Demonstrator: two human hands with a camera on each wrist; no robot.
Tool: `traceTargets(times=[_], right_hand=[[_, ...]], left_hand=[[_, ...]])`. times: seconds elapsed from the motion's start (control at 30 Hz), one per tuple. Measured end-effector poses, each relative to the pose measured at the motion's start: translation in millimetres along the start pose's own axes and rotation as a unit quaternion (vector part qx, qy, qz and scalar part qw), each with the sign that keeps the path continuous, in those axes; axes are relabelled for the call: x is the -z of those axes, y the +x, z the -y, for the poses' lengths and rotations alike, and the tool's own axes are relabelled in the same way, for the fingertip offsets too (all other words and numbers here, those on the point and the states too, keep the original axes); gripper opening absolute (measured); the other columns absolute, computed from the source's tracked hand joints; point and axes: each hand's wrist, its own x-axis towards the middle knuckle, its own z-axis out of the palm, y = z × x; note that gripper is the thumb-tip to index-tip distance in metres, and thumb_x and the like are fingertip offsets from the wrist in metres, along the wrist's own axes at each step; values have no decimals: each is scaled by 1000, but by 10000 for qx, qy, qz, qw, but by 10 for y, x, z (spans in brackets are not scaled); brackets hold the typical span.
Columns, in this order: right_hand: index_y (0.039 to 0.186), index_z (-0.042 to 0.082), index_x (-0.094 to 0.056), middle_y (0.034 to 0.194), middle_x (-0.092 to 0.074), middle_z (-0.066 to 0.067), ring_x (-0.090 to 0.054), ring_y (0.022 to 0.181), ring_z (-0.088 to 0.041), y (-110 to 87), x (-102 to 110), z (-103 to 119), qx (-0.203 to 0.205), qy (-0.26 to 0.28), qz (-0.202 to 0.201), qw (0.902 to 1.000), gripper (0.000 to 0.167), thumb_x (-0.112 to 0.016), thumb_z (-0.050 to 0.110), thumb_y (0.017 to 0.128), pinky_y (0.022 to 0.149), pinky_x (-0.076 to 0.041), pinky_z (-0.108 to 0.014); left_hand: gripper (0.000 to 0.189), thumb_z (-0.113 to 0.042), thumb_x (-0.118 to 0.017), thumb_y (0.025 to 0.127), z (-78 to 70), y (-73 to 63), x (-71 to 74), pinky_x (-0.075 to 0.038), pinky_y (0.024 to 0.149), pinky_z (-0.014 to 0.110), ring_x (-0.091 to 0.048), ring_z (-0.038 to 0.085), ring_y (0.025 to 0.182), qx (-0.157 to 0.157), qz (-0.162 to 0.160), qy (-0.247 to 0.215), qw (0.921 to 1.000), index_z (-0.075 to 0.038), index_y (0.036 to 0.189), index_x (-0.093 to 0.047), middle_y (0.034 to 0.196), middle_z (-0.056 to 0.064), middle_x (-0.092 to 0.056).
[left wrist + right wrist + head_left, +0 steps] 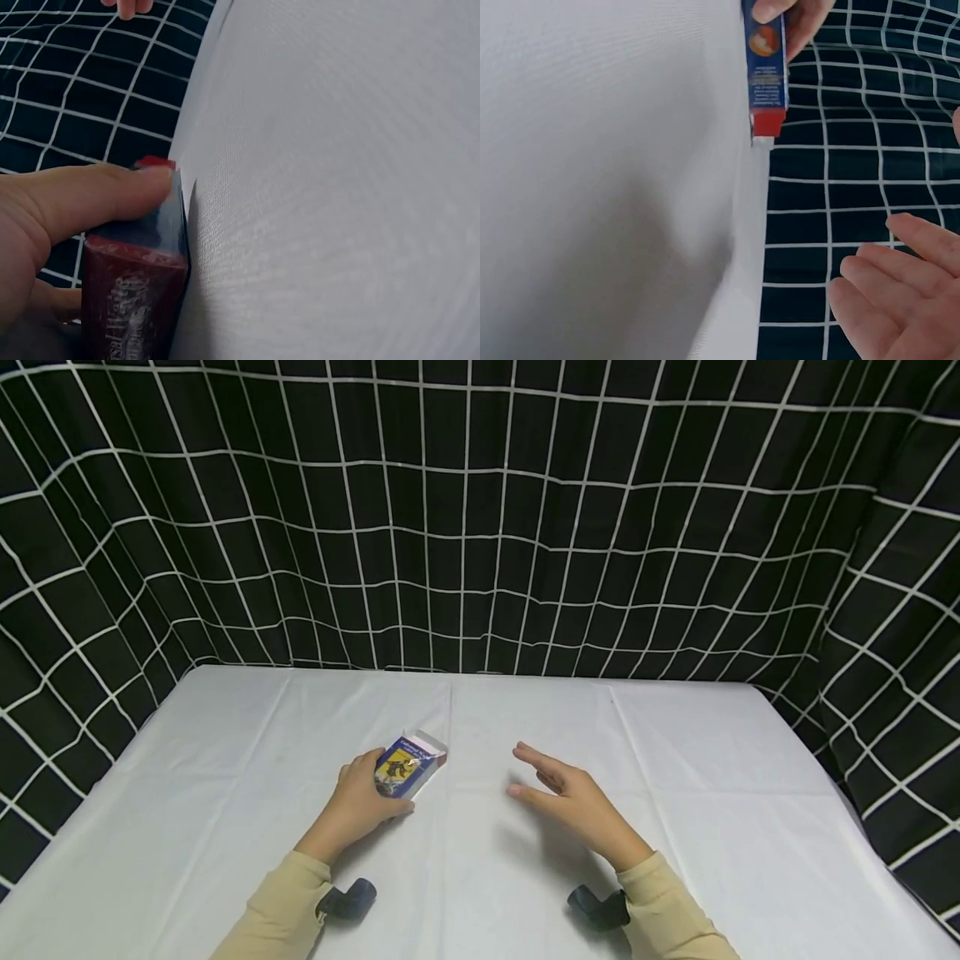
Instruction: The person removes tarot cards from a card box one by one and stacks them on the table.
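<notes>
A small blue card box [405, 768] with a yellow picture on its front sits left of the table's middle, tilted, a pale flap sticking out at its far end. My left hand [362, 800] grips it from the left, thumb along the near side and fingers at the far side. In the left wrist view the thumb presses on the box's blue side, above its dark red end [135, 300]. The right wrist view shows a bright red part at the other end. To the right of the box, my right hand [566, 793] hovers over the table, fingers extended and holding nothing.
A white cloth [480, 877] with fold creases covers the table. Black curtains with a white grid [480, 527] enclose its back and sides. Dark wrist-worn pieces [348, 900] stick out from both beige sleeves [667, 902].
</notes>
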Motion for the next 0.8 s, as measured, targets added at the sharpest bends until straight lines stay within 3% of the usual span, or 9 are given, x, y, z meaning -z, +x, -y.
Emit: traceTargets(times=[0.17,0.33,0.57,0.8], right_hand=[[142,7,-53,156,-43,-10,-39,146,-26,-24,-3,18,130,43,-75,9999,59,-69,32,92,117,-34,-36],[139,4,-56,153,-46,-10,-42,144,-25,-25,-8,64,167,106,-215,9996,53,-69,24,92,113,-38,-31],[137,2,-57,148,-52,-14,-51,137,-28,-61,-12,119,169,208,-317,9991,51,-69,24,92,109,-43,-31],[129,3,-64,128,-68,-16,-64,121,-31,-99,-57,207,129,312,-477,9983,43,-70,21,91,99,-52,-32]], left_hand=[[87,-17,-80,73,-26,-21,-16,-43,104,56,-47,37,122,-118,-32,-16,9999,5,147,-38,139,24,-53],[85,-14,-80,73,-71,-58,-11,-41,106,56,-47,35,126,-337,202,-121,9992,-1,148,-41,143,20,-51],[86,-12,-79,71,-144,-118,7,-40,107,53,-47,28,125,-846,612,-183,9944,-10,149,-43,145,11,-51],[84,-10,-78,70,-267,-216,12,-41,102,42,-45,20,120,-1389,889,-41,9863,-14,148,-45,139,4,-56]])
